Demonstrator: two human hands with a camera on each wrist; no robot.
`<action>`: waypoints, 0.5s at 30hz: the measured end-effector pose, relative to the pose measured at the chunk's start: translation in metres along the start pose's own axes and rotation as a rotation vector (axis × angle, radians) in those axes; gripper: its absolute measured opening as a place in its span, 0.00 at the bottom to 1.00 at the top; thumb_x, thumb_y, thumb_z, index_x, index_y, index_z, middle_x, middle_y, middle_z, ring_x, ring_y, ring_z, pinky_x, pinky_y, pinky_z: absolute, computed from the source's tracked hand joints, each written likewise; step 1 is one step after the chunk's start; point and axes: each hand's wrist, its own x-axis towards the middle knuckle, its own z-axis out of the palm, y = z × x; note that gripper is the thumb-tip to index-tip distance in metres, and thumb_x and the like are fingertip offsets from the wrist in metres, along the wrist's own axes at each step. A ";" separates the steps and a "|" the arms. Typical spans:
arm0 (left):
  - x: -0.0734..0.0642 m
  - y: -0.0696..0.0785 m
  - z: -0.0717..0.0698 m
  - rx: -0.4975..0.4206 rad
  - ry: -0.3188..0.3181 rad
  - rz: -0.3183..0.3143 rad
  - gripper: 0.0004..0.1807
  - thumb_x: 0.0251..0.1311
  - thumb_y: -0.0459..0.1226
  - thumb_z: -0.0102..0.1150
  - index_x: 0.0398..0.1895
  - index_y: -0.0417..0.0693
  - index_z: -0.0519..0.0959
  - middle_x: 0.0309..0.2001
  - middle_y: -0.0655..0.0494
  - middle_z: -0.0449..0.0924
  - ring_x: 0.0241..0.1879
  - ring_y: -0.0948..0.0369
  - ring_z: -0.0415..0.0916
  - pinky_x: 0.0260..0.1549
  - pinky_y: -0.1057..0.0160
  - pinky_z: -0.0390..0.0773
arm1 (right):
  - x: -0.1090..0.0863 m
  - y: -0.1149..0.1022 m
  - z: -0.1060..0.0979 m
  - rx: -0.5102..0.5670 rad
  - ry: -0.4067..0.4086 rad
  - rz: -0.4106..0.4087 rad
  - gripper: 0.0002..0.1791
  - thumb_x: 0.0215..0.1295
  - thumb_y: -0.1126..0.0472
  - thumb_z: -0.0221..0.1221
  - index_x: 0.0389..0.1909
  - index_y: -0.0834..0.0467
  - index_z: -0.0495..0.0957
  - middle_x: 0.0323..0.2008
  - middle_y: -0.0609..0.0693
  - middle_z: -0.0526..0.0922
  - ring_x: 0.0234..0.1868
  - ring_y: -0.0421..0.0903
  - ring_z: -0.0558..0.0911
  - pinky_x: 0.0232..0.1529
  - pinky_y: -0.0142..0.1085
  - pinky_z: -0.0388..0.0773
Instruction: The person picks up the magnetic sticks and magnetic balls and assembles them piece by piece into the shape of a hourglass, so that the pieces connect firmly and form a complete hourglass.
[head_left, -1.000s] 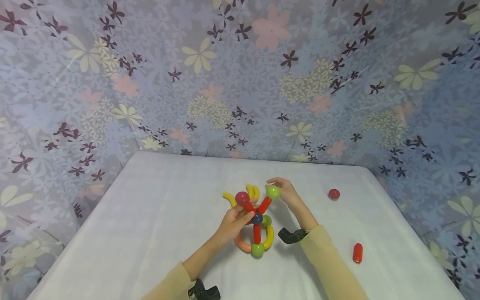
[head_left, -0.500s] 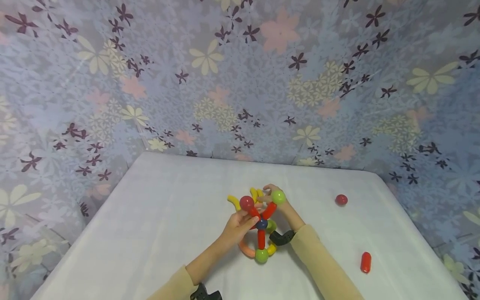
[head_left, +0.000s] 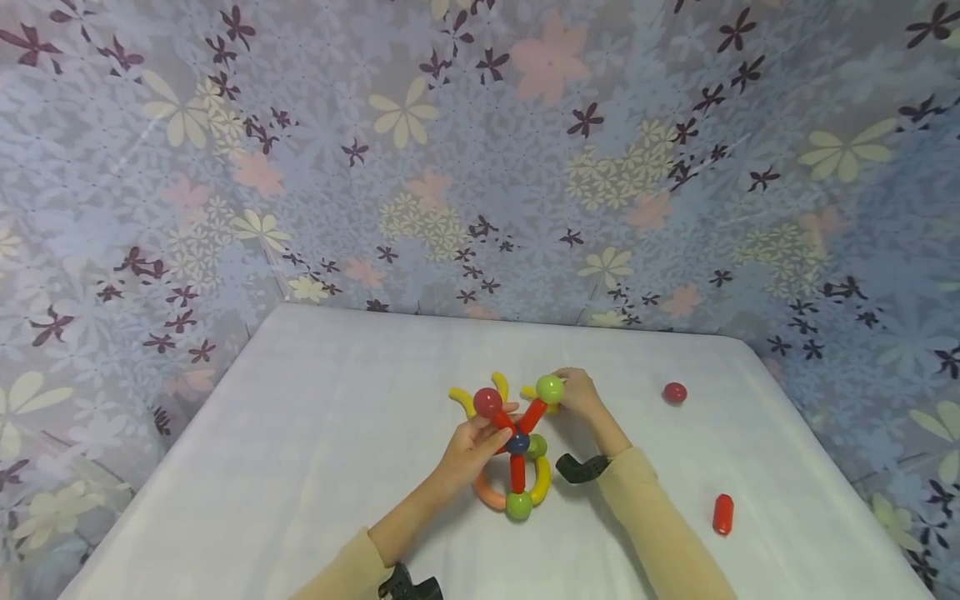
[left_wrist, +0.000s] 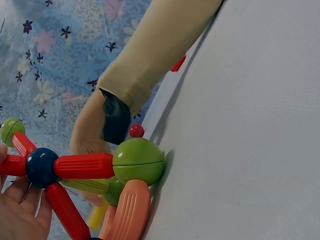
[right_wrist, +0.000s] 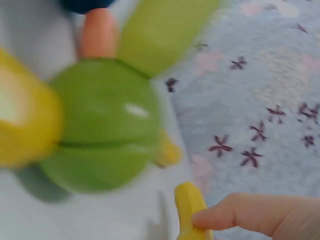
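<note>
My left hand grips a red stick in a construction of toy balls and sticks. Its red sticks meet at a dark blue ball and lead to a red ball, an upper green ball and a lower green ball. An orange curved stick and a yellow curved one form part of its base. Behind the upper green ball, my right hand pinches a loose yellow curved stick. In the head view that ball partly covers the stick and fingertips.
Two other yellow curved sticks, a left one and a middle one, show behind the construction. A loose red ball and a short red stick lie to the right on the white-covered table. Floral fabric hangs behind.
My right hand first reached left to the paired yellow sticks, then moved back right with one, parting it from the other. My left hand still holds the construction.
</note>
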 end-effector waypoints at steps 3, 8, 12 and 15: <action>0.000 -0.001 0.000 -0.008 0.004 -0.014 0.24 0.67 0.34 0.51 0.65 0.41 0.66 0.61 0.43 0.74 0.64 0.51 0.70 0.59 0.63 0.73 | -0.006 -0.013 -0.012 0.154 -0.026 0.054 0.26 0.57 0.62 0.62 0.54 0.71 0.72 0.40 0.64 0.83 0.30 0.41 0.79 0.31 0.32 0.78; 0.000 -0.003 0.000 -0.004 0.004 0.005 0.24 0.67 0.34 0.50 0.65 0.36 0.65 0.62 0.41 0.73 0.63 0.51 0.71 0.59 0.66 0.72 | -0.020 -0.046 -0.025 0.441 -0.012 0.042 0.29 0.61 0.62 0.61 0.63 0.64 0.67 0.47 0.57 0.81 0.34 0.34 0.82 0.40 0.28 0.79; 0.001 -0.004 0.000 0.000 0.010 0.023 0.22 0.67 0.34 0.51 0.63 0.37 0.68 0.62 0.41 0.73 0.62 0.52 0.72 0.58 0.70 0.72 | -0.035 -0.072 -0.029 0.542 -0.015 -0.050 0.28 0.61 0.63 0.61 0.62 0.65 0.67 0.42 0.48 0.80 0.36 0.35 0.83 0.43 0.28 0.80; 0.002 -0.003 0.001 -0.006 0.015 0.035 0.21 0.66 0.34 0.51 0.62 0.39 0.69 0.62 0.40 0.73 0.61 0.53 0.73 0.57 0.71 0.72 | -0.045 -0.086 -0.030 0.554 -0.030 -0.093 0.26 0.61 0.64 0.61 0.60 0.66 0.68 0.37 0.42 0.81 0.36 0.35 0.83 0.43 0.29 0.80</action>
